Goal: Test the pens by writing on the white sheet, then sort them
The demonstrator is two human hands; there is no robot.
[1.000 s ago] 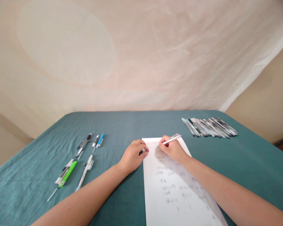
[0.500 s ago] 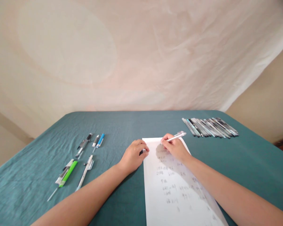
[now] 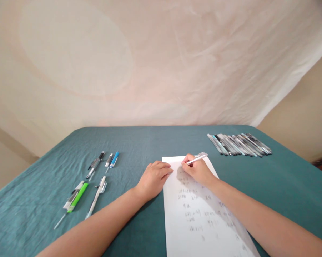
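The right hand [image 3: 197,172] pinches a slim translucent white plastic pen [image 3: 196,159] between thumb and forefinger, with the other fingers curled under. The pen sits over the far end of a white sheet of paper [image 3: 201,221] covered in faint handwriting. The sheet lies at the middle of the near edge of the teal-clothed table [image 3: 150,142].

The pen's long axis runs on a slant. Its tip points down and left onto the sheet, and its blunt end points up and right toward the table's far right corner.

The left hand [image 3: 152,179] lies palm down with its fingers pressed together, their tips resting on the sheet's left edge (whether anything is under the palm cannot be told).

Near the far right corner lies a tight row of dark and clear pens [image 3: 238,144], side by side. Toward the left edge lie two black pens [image 3: 95,165], a small blue-and-white pair [image 3: 112,160], a green-and-white marker [image 3: 76,197] and a long white clip pen [image 3: 96,195], all well apart from the hands.
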